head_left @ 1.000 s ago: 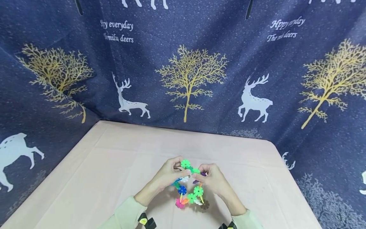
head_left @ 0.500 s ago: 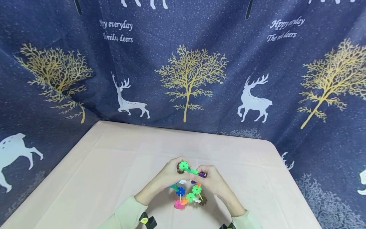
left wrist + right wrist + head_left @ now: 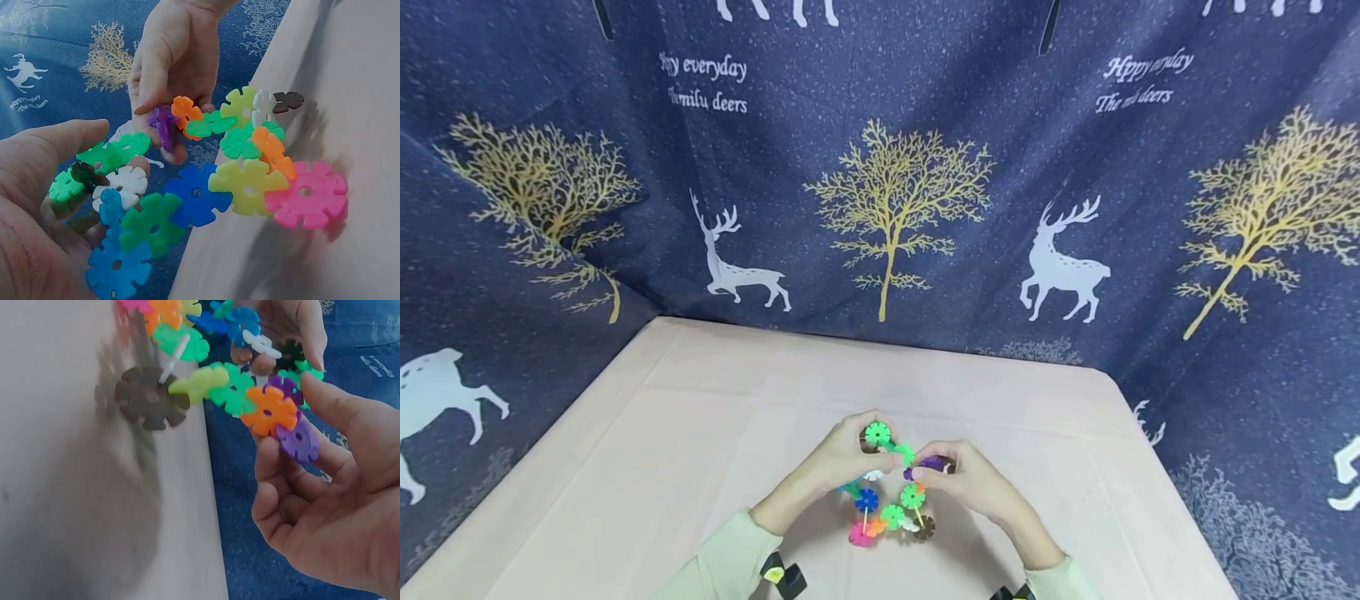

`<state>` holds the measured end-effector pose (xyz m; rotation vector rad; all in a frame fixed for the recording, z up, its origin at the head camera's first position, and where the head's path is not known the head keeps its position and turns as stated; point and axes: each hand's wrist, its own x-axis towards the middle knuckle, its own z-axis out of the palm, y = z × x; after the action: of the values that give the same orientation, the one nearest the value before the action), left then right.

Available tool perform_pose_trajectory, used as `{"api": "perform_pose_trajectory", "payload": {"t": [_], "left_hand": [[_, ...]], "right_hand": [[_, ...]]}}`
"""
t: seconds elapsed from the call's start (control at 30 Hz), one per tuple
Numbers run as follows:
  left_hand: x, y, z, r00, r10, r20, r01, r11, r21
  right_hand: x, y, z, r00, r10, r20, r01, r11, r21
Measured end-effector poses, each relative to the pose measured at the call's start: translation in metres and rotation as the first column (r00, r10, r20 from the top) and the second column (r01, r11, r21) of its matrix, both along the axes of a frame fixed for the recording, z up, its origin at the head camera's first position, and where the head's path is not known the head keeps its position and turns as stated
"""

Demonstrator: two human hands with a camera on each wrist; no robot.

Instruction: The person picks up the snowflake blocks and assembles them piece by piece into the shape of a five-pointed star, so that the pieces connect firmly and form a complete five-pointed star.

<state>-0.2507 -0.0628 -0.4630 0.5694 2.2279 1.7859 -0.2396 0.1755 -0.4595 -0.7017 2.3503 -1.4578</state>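
Note:
Plastic snowflake discs, slotted into one another, form a colourful chain curving between both hands. My left hand [image 3: 841, 457] grips its left end, where green discs [image 3: 100, 157], a dark disc and a white disc [image 3: 125, 186] lie among the fingers. My right hand [image 3: 968, 482] pinches the purple discs [image 3: 299, 442] at the other end, beside an orange disc [image 3: 269, 412]. In the left wrist view a narrow gap shows between the green end and the purple discs. A blue disc [image 3: 199, 195], a pink disc [image 3: 306, 195] and a brown disc [image 3: 150, 399] belong to the lower part.
A table with a pale pink cloth [image 3: 715, 433] lies beneath the hands, and the chain throws a shadow on it. Behind it hangs a dark blue curtain [image 3: 820, 208] printed with deer and trees.
The hands were close together at the chain's ends; my right hand has since drawn slightly away to the right with the purple discs. My left hand keeps its grip, and the lower chain shifts slightly left.

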Motion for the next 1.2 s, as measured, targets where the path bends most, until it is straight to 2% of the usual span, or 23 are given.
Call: {"api": "perform_pose_trajectory", "payload": {"t": [0.2, 0.3, 0.63, 0.97, 1.07, 1.2], "left_hand": [[0.0, -0.001, 0.001, 1.0, 0.004, -0.006, -0.004, 1.0, -0.019], [0.0, -0.001, 0.001, 1.0, -0.006, -0.011, 0.006, 1.0, -0.01], [0.0, -0.001, -0.001, 0.997, -0.039, -0.07, 0.033, 0.996, -0.087], [0.0, 0.002, 0.002, 0.993, -0.068, -0.093, 0.059, 0.994, -0.094], [-0.001, 0.004, 0.002, 0.99, -0.068, -0.119, 0.055, 0.992, -0.111], [-0.003, 0.007, -0.001, 0.981, -0.07, -0.181, 0.038, 0.983, -0.179]], "right_hand": [[0.001, 0.013, -0.005, 0.998, 0.05, 0.031, -0.047, 0.995, -0.085], [0.003, 0.016, -0.006, 0.998, 0.046, 0.037, -0.041, 0.993, -0.113], [0.01, 0.02, -0.004, 0.994, -0.097, 0.04, 0.102, 0.987, -0.124], [0.01, 0.02, -0.002, 0.986, -0.167, -0.005, 0.165, 0.977, -0.136], [0.01, 0.019, -0.002, 0.983, -0.185, -0.012, 0.181, 0.974, -0.138], [0.012, 0.017, -0.002, 0.974, -0.225, -0.029, 0.219, 0.966, -0.138]]}}
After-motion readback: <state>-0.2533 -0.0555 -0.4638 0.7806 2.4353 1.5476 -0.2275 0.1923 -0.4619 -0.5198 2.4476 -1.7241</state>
